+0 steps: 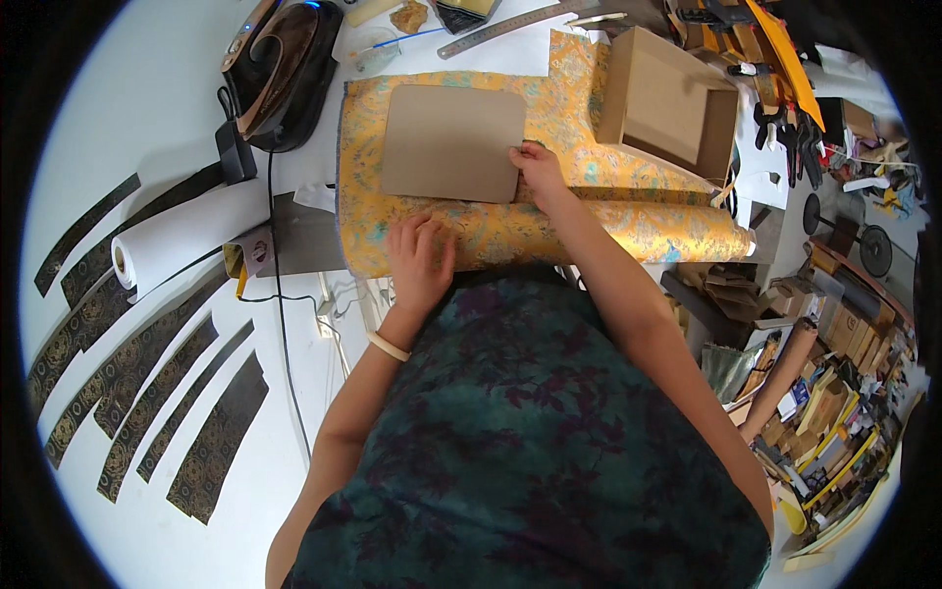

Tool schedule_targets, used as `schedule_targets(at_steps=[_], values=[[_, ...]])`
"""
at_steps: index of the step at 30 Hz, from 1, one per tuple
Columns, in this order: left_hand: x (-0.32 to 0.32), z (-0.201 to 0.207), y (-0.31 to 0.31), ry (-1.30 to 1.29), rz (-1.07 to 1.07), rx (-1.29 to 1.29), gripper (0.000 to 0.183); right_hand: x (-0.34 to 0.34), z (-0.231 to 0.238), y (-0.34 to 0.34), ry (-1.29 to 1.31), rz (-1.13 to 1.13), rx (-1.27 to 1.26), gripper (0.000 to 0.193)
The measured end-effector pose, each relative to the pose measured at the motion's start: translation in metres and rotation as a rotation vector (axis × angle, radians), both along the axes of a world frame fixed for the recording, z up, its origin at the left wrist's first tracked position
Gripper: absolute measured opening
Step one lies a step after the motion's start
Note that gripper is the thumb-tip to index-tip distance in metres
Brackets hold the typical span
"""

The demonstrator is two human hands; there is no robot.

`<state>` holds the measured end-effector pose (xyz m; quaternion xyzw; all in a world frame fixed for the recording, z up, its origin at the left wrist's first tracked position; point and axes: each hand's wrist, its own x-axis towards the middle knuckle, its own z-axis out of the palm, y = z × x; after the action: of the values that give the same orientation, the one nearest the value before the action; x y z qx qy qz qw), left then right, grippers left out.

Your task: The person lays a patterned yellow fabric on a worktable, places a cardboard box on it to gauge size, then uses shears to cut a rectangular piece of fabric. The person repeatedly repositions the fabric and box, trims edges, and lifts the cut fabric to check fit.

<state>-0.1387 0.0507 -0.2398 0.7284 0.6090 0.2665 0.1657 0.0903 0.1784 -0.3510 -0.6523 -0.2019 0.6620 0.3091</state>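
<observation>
A flat grey-brown board (pixel 451 142) with rounded corners lies on yellow patterned fabric (pixel 365 157). My right hand (pixel 540 172) pinches the board at its right edge, thumb and fingers closed on it. Below the board, my left hand (pixel 422 257) rests on the fabric with its fingers spread and a little bent, holding nothing. The near part of the fabric is wound into a roll (pixel 677 231) that stretches to the right, past my right forearm. A pale bangle circles my left wrist.
An open cardboard box (pixel 667 103) stands on the fabric at right. Behind lie a steel ruler (pixel 510 29) and a blue-handled brush. At left are a dark iron (pixel 285 79) with its cord, a white paper roll (pixel 191 236) and several dark patterned strips (pixel 221 442). Clutter fills the far right.
</observation>
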Motion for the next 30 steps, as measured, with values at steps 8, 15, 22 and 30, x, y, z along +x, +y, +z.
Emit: schedule_targets(at_steps=[8, 15, 22, 30], values=[[-0.077, -0.045, -0.046, -0.225, 0.779, -0.056, 0.037, 0.033, 0.028, -0.004, 0.192, -0.296, 0.066, 0.002], [-0.080, -0.055, -0.045, -0.676, 0.804, -0.298, 0.021, 0.054, 0.078, -0.004, 0.404, -0.482, -0.018, 0.012], [-0.089, -0.043, -0.036, -0.337, 0.673, -0.465, 0.020, 0.110, 0.084, -0.027, 0.459, -0.291, 0.029, 0.014], [-0.124, -0.067, -0.020, -0.004, 0.545, -0.882, 0.037, 0.099, 0.078, -0.024, 0.133, -0.179, 0.025, 0.014]])
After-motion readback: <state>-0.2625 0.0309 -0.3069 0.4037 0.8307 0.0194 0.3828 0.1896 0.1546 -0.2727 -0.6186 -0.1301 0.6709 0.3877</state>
